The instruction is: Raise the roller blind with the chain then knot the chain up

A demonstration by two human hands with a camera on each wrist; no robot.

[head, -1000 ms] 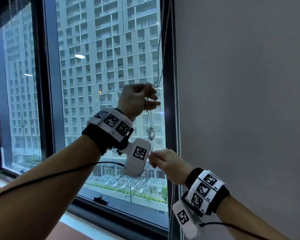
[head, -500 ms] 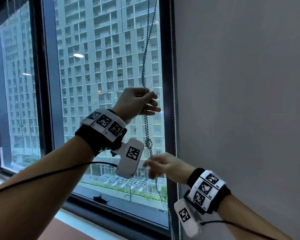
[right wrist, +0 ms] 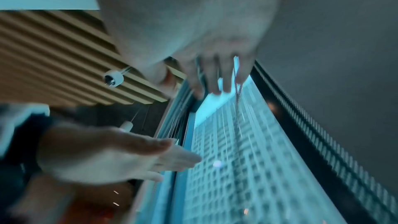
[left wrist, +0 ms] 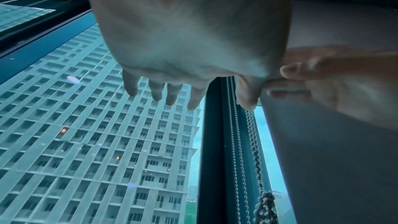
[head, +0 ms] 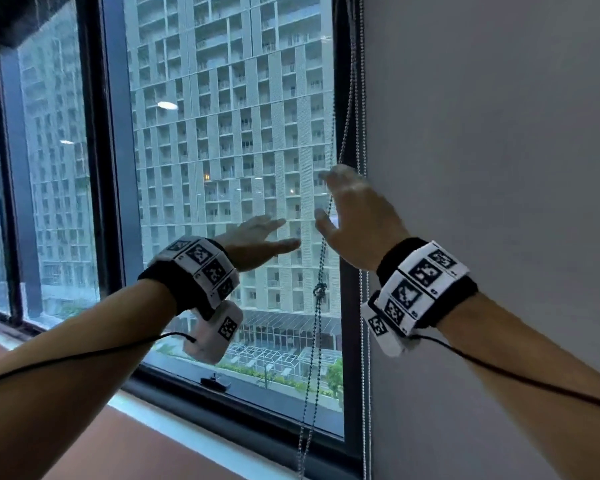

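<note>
The dark bead chain (head: 321, 258) hangs in front of the window glass with a tight knot (head: 320, 291) in it, and its loop dangles below. My left hand (head: 278, 233) is left of the chain with straight fingers and holds nothing. My right hand (head: 326, 199) is blurred, its fingers spread beside the chain above the knot. In the right wrist view the chain (right wrist: 238, 94) runs past my right fingertips (right wrist: 224, 84). The left wrist view shows the knot (left wrist: 266, 207) hanging free below my left fingers (left wrist: 172, 94).
A lowered grey roller blind (head: 499, 202) fills the right side. A second, lighter bead chain (head: 361, 306) hangs along the dark window frame (head: 349, 375). The sill (head: 187, 431) runs below the glass. A slatted wooden ceiling (right wrist: 53, 54) is overhead.
My left hand has let go of the chain above the knot and opened. My right hand released the loop below the knot and rose beside the chain.
</note>
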